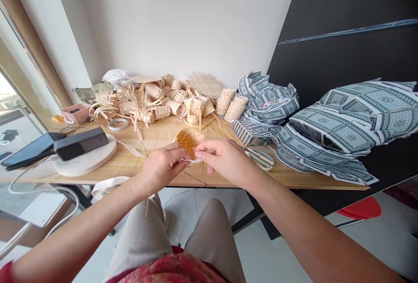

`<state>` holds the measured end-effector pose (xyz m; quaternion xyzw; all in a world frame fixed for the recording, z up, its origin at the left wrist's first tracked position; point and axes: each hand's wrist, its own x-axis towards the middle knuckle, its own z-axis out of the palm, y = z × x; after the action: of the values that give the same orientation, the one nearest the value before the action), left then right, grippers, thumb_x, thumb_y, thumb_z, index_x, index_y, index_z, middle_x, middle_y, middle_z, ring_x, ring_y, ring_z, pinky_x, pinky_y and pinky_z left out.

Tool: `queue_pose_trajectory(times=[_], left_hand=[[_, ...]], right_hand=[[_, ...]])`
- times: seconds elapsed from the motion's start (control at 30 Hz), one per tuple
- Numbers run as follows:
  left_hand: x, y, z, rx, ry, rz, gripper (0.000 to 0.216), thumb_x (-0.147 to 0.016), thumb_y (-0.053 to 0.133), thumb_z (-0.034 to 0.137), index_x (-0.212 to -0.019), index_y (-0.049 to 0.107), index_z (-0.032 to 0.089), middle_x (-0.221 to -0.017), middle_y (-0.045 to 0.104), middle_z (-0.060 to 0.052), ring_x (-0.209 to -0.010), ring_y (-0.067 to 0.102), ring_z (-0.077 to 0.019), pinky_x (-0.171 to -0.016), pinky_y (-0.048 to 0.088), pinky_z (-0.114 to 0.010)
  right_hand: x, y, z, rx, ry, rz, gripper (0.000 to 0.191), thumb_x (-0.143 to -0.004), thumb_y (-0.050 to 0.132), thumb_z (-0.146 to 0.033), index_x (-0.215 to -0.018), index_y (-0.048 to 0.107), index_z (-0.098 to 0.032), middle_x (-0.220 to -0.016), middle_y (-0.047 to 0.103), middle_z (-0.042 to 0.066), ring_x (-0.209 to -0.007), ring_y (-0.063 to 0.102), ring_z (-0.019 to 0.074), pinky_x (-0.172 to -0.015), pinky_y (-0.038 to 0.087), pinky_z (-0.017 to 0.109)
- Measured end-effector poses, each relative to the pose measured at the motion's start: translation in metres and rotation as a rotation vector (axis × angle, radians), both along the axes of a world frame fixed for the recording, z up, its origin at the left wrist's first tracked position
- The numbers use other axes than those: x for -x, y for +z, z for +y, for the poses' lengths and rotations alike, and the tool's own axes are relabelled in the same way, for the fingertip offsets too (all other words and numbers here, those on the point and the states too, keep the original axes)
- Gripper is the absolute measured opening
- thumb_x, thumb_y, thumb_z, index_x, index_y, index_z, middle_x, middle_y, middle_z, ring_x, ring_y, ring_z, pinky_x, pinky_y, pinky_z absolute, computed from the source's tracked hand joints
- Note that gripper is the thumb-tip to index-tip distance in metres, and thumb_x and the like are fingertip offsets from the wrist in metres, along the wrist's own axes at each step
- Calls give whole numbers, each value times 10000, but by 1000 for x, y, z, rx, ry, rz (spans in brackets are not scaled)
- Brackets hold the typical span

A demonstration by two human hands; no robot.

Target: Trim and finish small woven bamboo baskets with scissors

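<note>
A small woven bamboo basket [187, 140] with an orange-brown inside lies at the table's front edge, between my hands. My left hand [163, 165] is closed on its near rim, where a white band [196, 160] shows along the edge. Thumb and forefinger of my right hand [217, 154] are pinched at the right end of that rim. Whatever is between those fingertips is too small to make out. A thin dark thread [197, 180] hangs below the rim. Loose bamboo strips [143, 147] lie left of the basket.
Several woven bamboo pieces [160, 112] are heaped along the wall. At right, scissors [261, 157] lie beside folded patterned card pieces [326, 135]. On the left are a round white board [98, 156], a black device [81, 143] and a tape roll [118, 124].
</note>
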<state>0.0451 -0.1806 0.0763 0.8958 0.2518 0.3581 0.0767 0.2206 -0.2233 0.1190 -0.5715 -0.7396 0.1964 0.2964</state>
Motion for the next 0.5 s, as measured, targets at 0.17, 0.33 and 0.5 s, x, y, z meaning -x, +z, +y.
queue_pose_trajectory(times=[0.17, 0.33, 0.5], left_hand=[[1, -2, -3, -195, 28, 87, 194, -884, 453, 216, -877, 640, 164, -747, 586, -23, -646, 590, -114, -568, 446, -196], [4, 3, -7, -144, -36, 106, 195, -887, 452, 214, -857, 640, 171, -751, 590, -22, -657, 586, -112, -577, 436, -192], [5, 14, -7, 141, -163, -34, 114, -824, 551, 168, -789, 658, 151, -690, 594, -10, -614, 549, -89, -561, 409, -177]], right_hand=[[7, 2, 0, 134, -56, 38, 145, -764, 552, -180, -643, 632, -179, -340, 481, -62, -341, 439, 87, -384, 274, 195], [8, -2, -9, -1, -53, 354, 116, -781, 522, -214, -673, 551, -185, -395, 500, -70, -337, 454, 78, -379, 303, 176], [4, 6, -15, -96, 113, 817, 253, -823, 529, -423, -777, 377, -226, -782, 632, -1, -527, 626, 120, -315, 195, 152]])
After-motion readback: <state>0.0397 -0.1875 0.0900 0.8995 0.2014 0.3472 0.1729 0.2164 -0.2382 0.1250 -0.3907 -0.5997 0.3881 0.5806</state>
